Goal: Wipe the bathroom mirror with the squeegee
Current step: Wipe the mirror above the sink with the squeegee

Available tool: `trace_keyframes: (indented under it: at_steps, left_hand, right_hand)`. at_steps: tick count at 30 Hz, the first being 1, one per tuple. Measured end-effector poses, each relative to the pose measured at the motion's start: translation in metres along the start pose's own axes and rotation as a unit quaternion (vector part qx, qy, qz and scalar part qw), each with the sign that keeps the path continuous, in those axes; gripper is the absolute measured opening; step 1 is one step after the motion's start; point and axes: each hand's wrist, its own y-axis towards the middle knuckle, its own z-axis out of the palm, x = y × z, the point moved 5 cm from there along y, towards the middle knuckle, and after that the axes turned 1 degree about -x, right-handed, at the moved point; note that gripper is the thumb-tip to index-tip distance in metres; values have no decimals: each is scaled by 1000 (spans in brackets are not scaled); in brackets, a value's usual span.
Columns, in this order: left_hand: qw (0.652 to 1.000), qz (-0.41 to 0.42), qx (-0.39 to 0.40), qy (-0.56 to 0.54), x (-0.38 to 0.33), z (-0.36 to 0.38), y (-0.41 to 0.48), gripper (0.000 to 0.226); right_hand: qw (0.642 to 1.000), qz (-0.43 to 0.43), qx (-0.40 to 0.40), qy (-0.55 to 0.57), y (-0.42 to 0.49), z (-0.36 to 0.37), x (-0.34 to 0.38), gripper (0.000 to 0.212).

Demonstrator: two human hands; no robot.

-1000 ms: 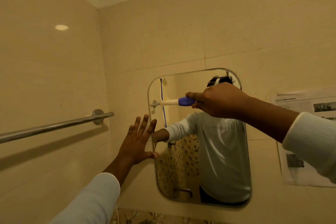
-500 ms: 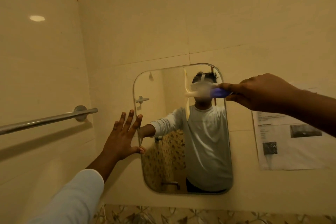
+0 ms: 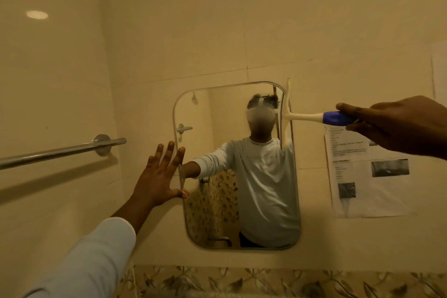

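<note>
Right hand (image 3: 401, 126) holds squeegee (image 3: 302, 116) at mirror's (image 3: 217, 201) right edge.

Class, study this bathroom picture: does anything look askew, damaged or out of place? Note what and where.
Only mildly: a printed paper sheet is stuck on the tiled wall right of the mirror, an odd spot for paper. The squeegee blade's tip pokes above the mirror's top edge. No damage or spills show.

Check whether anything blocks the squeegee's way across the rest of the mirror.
Nothing visible does. The right hand holds the squeegee, blade upright at the mirror's upper right edge. The left hand lies flat by the left edge, thumb at the rim, apart from the blade.
</note>
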Motion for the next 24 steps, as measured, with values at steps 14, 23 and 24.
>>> trace_keyframes:
  at_steps: [14,23,24]
  left_hand:
    - [999,-21,4,-46,5,1,1,155]
    - [1000,-17,8,-22,6,6,4,151]
    - [1000,-17,10,-16,7,7,4,150]
  right_hand:
    - [989,-143,-40,-1,147,52,188,62]
    - [989,-146,-15,7,176,88,211,67]
    - [990,-143,-13,7,176,88,212,66]
